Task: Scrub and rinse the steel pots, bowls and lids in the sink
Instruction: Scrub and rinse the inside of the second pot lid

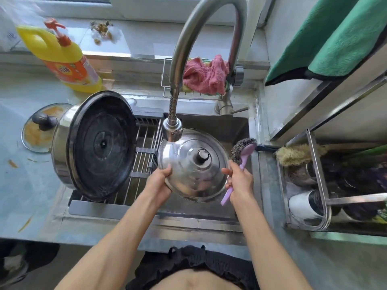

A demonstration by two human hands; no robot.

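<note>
Two lids were in sight: one steel lid (pixel 192 166) with a dark knob, and one glass lid (pixel 39 127) on the worktop (pixel 25 195). There was one steel pot (pixel 94 145), lying on its side. One yellow detergent bottle (pixel 62 55) stood by. One purple-handled wire scrubber (pixel 243 151) and one bristle brush (pixel 295 154) were counted. One pink cloth (pixel 206 75), two green towels (pixel 339 36) and one faucet (pixel 201 49) were there.

1. Both bare forearms reach forward from the bottom edge, angled slightly toward each other.
2. Left hand (pixel 159 178) grips with thumb on top and fingers curled underneath.
3. Right hand (pixel 238 181) is closed in a fist, forefinger pointing left.
</note>
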